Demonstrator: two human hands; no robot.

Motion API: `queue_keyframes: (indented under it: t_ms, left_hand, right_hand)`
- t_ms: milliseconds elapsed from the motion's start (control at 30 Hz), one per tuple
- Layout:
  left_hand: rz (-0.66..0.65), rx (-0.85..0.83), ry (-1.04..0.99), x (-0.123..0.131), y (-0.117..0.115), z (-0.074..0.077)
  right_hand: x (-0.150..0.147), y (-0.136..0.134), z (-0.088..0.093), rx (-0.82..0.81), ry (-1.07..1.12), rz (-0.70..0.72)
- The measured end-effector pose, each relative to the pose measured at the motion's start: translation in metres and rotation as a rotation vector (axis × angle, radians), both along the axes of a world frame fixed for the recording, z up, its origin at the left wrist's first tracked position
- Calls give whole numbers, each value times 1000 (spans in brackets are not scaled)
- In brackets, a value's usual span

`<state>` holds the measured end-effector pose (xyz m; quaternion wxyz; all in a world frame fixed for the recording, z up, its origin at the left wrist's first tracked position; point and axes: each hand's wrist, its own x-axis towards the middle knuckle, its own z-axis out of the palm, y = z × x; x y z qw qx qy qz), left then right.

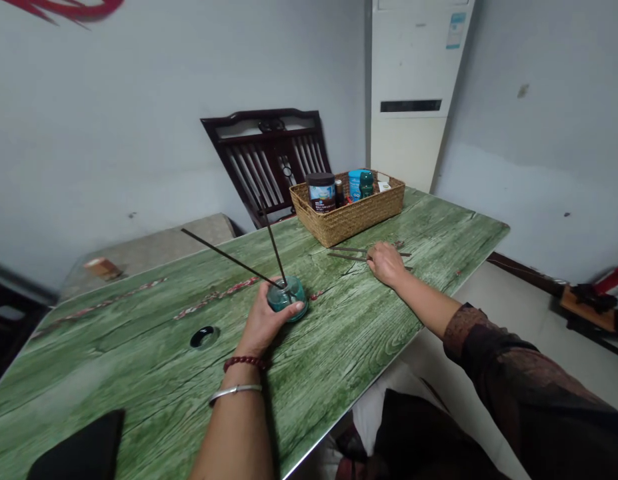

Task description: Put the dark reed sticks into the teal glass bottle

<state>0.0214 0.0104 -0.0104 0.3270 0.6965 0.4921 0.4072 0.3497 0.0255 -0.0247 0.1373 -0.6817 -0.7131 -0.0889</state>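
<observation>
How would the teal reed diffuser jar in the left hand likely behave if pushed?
The reed diffuser jar looks squat, so it probably resists tipping. The two long reeds leaning from its mouth may swing. Its smooth, glassy wall could be slippery.

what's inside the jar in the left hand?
Two dark sticks lean in the teal-tinted jar. The left hand covers its left side and part of the front; the sticks' lower ends and any liquid can't be confirmed.

Green wood-grain table (139, 360) | woven basket (356, 223) | thin sticks (347, 257) | round black cap (203, 336) | glass jar (281, 300), contact unclear
</observation>
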Motion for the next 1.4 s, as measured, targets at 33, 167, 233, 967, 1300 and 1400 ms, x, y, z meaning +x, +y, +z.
queue_keyframes:
  t_ms: [33, 167, 233, 967, 1300, 1400]
  left_hand:
    - [-1, -2, -3, 0, 0, 0]
    - [6, -3, -16, -1, 1, -4]
    - [0, -1, -20, -1, 1, -5]
    - [-7, 23, -65, 1, -1, -6]
    - [-42, 25, -95, -2, 1, -11]
    - [-48, 13, -104, -2, 0, -10]
  right_hand:
    - [0, 0, 0, 0, 2, 11]
    - [0, 0, -2, -8, 1, 30]
    - [0, 0, -2, -14, 1, 41]
    - [-10, -7, 16, 84, 29, 176]
    - [-83, -13, 127, 567, 1032, 533]
    - [-116, -10, 138, 517, 1168, 623]
